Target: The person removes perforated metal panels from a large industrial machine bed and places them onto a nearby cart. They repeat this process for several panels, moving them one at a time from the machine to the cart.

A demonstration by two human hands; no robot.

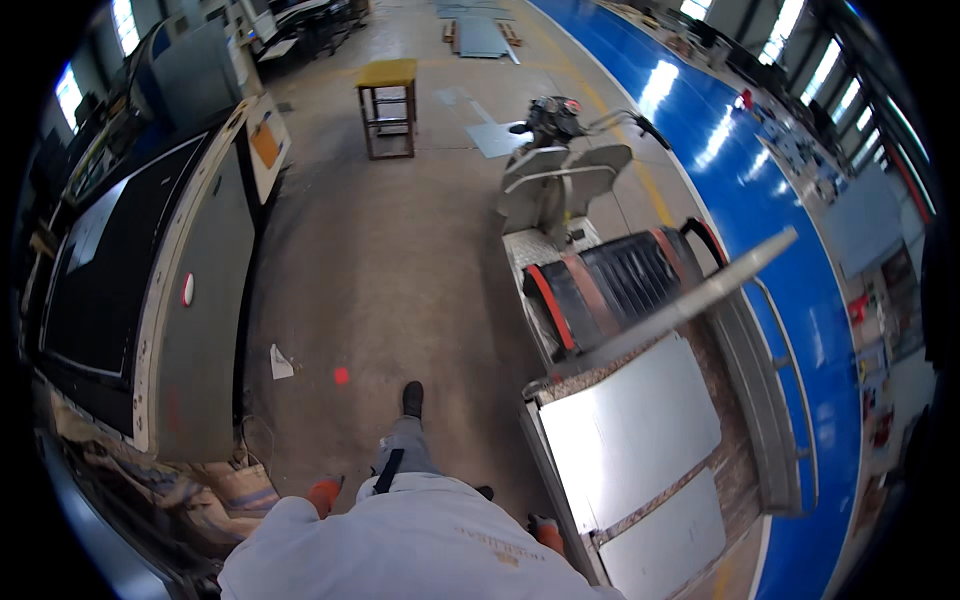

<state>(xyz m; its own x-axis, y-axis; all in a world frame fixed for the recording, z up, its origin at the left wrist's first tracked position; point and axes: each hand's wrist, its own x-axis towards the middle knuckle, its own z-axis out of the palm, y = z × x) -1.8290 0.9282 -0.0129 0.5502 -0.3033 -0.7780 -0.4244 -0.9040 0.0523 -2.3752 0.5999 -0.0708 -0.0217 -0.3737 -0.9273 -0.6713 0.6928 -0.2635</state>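
**Standing beside a loaded cargo tricycle on a workshop floor**

Underfoot, a wide grey concrete floor [400, 230], edged on the right by a glossy blue painted lane [760, 200] curving away toward the windows. Along the left, a big grey sheet-metal machine [200, 300] with a dark panel on its top face.

To the right of centre, a three-wheeled cargo tricycle [560, 190], handlebars pointing away, black seat with red trim [620, 285] just behind them. In its open bed, pale steel sheets [630, 430] lying flat, one overlapping the next. Across the front of the bed, a long grey metal bar [700, 295], tilted upward to the right and reaching out over the side rail.

Far ahead, a yellow-topped stool [388, 105], well apart from everything else. Low on the left, crumpled tan sacks [200, 490] heaped against the machine's base.

At the bottom edge, a white jacket hiding most of both arms. Left hand [325, 493] in an orange glove, hanging near the sacks, touching nothing visible. Right hand [546, 533], also orange-gloved, just beside the near corner of the tricycle bed and its sheets. Cannot tell for either hand whether spread or curled, only a sliver showing.

Between the hands, one dark boot [412, 398] stepping forward. Nearby on the floor, a white paper scrap [281, 363] and a small red spot [342, 375].
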